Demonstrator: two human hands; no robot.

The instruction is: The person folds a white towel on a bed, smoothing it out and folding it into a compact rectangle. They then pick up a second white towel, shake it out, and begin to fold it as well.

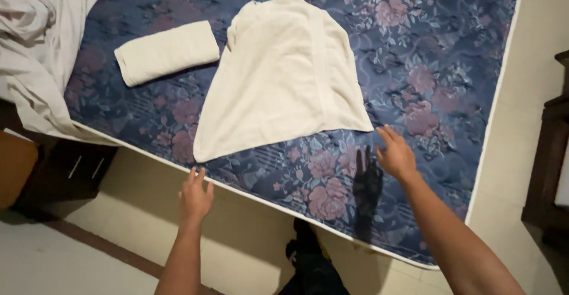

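With the half-folded cream towel (pixel 284 76) lying flat mid-mattress (pixel 450 52), take its two near corners evenly: your right hand (pixel 396 156) hovers open beside one, your left hand (pixel 195 195), apparently open too, just short of the other.

Both forearms bare, no sleeves, rings or watch; dark footwear (pixel 311 265), seemingly.

A bedroom: a bare mattress (pixel 427 64) with a dark floral cover, a crumpled sheet (pixel 35 46), towels (pixel 284 76), dark wooden furniture (pixel 548 170) and a tiled floor (pixel 71 265).
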